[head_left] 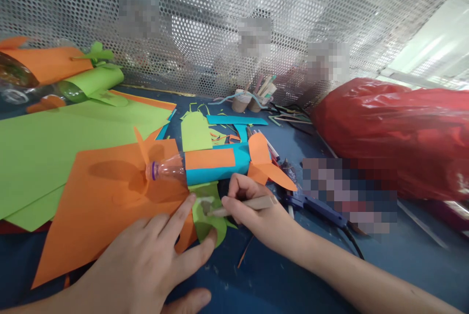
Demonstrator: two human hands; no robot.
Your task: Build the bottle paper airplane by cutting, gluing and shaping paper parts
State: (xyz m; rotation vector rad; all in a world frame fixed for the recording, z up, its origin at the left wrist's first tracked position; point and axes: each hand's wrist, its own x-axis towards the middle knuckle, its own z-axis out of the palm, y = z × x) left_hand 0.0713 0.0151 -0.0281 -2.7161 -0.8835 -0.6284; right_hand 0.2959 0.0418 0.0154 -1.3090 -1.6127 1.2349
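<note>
My right hand (252,206) pinches a pale-barrelled marker (258,202), its tip down at a green paper piece (214,233). Beside the tip lies a dark greyish patch, which is blurred. My left hand (161,250) is spread, with the index finger and another fingertip resting on that green piece. Just beyond both hands a clear plastic bottle (172,167) lies on its side. It is wrapped in blue paper (205,176) with an orange strip, and orange paper fins (260,150) stick out at its right end. Under its neck is a large orange sheet (88,206).
Green sheets (40,143) cover the left side, with paper-wrapped bottles (54,62) behind. A blue glue gun (318,206) with a cord lies right of my right hand. Cups of pens (242,101) stand at the perforated metal screen (205,26). A red plastic bag (395,133) bulges at right.
</note>
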